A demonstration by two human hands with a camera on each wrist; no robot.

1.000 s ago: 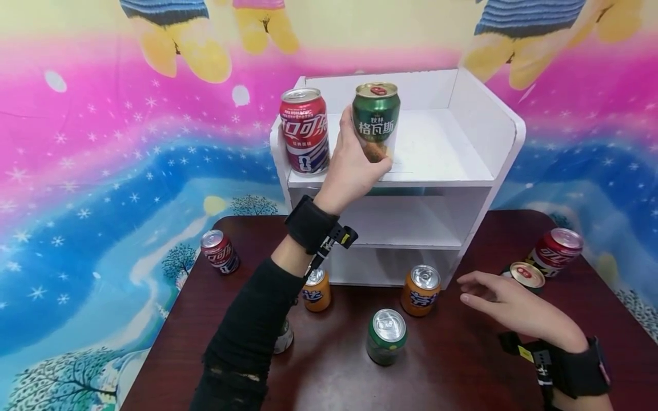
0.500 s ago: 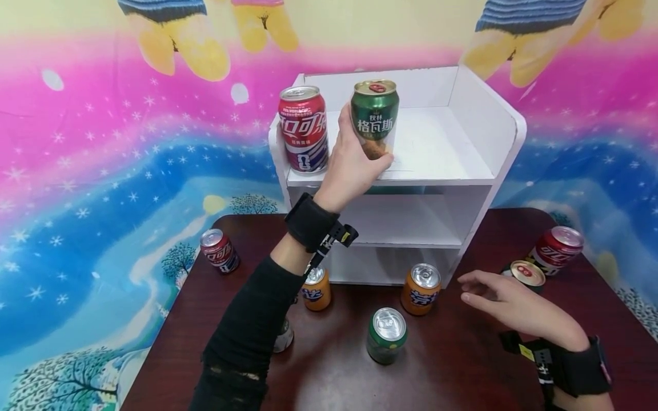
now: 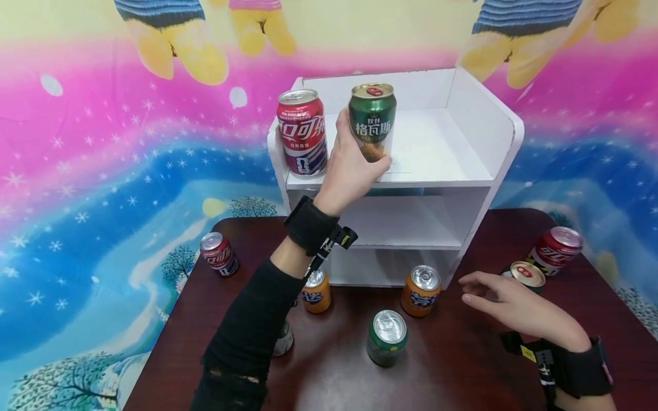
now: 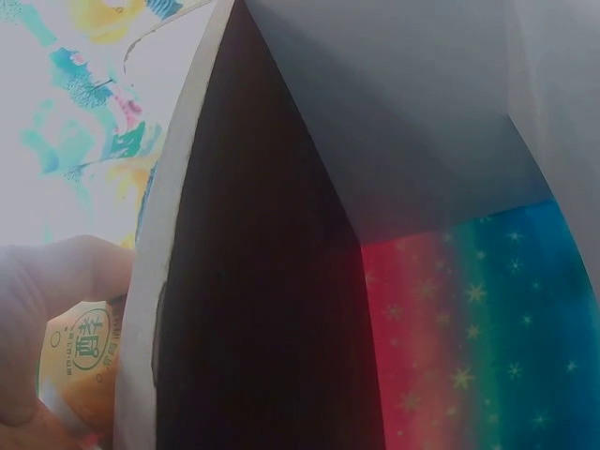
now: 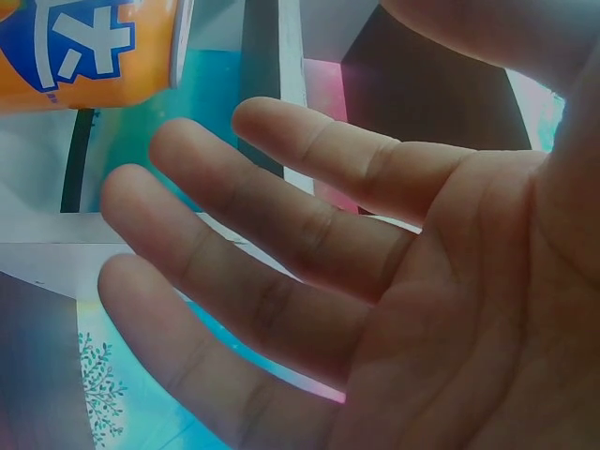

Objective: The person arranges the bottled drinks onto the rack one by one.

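Note:
At the top level of the white shelf unit point(image 3: 442, 149), my left hand point(image 3: 350, 170) grips a green drink can point(image 3: 372, 124) with a gold lid, thumb in front and fingers round its left side. Whether its base rests on the board cannot be made out. Just left of it stands a red cola can point(image 3: 302, 136). The left wrist view shows a yellowish part of the gripped can point(image 4: 86, 361) behind the shelf edge. Over the table's right side, my right hand point(image 3: 519, 305) hovers with relaxed fingers, holding nothing. An orange soda can point(image 5: 89, 47) is near its fingertips.
On the dark wooden table point(image 3: 452, 371) stand another orange can point(image 3: 316, 295), a green can point(image 3: 387, 342) and a small red can point(image 3: 219, 256). Beyond the right hand are a gold-lidded can point(image 3: 528, 275) and a red can point(image 3: 555, 251). The left sleeve partly covers a whitish can point(image 3: 284, 341).

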